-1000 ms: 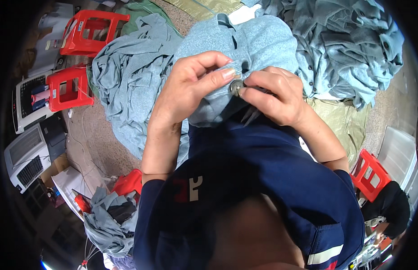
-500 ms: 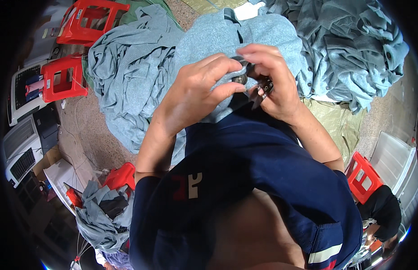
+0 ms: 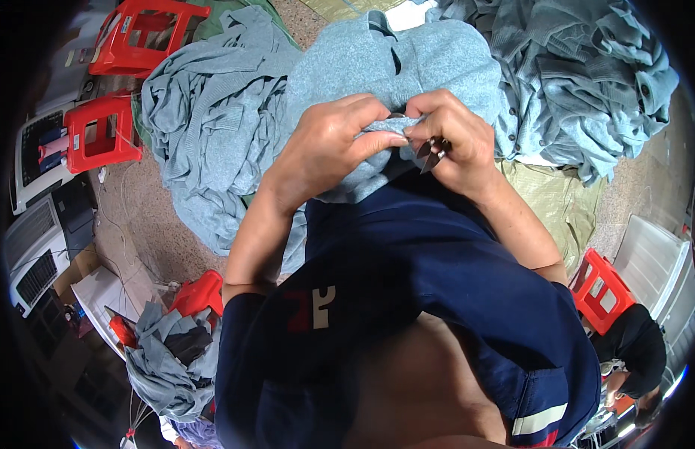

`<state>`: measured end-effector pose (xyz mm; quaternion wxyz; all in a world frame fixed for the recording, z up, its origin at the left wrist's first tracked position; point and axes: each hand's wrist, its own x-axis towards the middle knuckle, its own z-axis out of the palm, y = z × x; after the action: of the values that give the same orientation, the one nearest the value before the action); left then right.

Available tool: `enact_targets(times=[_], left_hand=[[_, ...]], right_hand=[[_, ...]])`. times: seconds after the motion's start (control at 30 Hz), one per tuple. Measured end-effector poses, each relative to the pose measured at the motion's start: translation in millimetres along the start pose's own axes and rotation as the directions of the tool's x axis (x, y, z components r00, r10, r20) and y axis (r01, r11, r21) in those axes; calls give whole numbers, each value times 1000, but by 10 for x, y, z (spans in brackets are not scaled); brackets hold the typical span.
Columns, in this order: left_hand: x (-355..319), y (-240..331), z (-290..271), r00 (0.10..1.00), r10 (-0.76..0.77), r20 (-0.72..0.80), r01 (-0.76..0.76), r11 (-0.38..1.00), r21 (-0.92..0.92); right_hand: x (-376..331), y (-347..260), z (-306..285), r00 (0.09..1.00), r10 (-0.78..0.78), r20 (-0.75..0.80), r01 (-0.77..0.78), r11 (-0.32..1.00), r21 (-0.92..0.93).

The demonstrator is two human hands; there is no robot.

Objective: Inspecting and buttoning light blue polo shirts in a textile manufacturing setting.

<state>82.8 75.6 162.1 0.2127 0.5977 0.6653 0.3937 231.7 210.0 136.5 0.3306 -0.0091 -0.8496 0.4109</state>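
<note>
A light blue-grey knitted cardigan (image 3: 340, 71) lies spread over my lap. My left hand (image 3: 321, 142) is closed, pinching a folded edge of it between thumb and fingers. At the same fold, thumb and forefinger of my right hand (image 3: 463, 142) pinch the knit close to the left fingertips. Small dark metal thread snips (image 3: 433, 155) are tucked in the right palm, their tips pointing down and away from the cloth. A sliver of a dark round button (image 3: 396, 115) shows at the fold; the fingers hide the rest.
Heaps of similar knitwear lie left (image 3: 216, 112) and right (image 3: 587, 75) of my lap. Red plastic stools (image 3: 100, 135) stand at the left. An olive sheet (image 3: 553, 202) covers floor at the right. A person in black (image 3: 628, 344) is at the lower right.
The dark button that showed between my hands is now mostly hidden as the edge is folded over. My right fingers have come down and closed on the knit beside the left fingertips.
</note>
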Motion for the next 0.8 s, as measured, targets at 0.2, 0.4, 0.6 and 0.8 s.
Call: enact_targets(times=[0.2, 0.4, 0.6, 0.8], left_hand=[[10, 59, 115, 973, 188, -137, -133, 934, 331], [48, -180, 265, 871, 330, -364, -70, 816, 574], [-90, -419, 109, 951, 116, -288, -3, 931, 365], [-466, -644, -246, 877, -473, 89, 481, 868, -126]], right_hand=[[52, -8, 19, 996, 61, -66, -62, 998, -3], [15, 42, 30, 996, 91, -23, -93, 982, -164], [-251, 225, -226, 848, 475, 236, -395, 863, -315], [-346, 187, -407, 710, 591, 384, -448, 799, -401]])
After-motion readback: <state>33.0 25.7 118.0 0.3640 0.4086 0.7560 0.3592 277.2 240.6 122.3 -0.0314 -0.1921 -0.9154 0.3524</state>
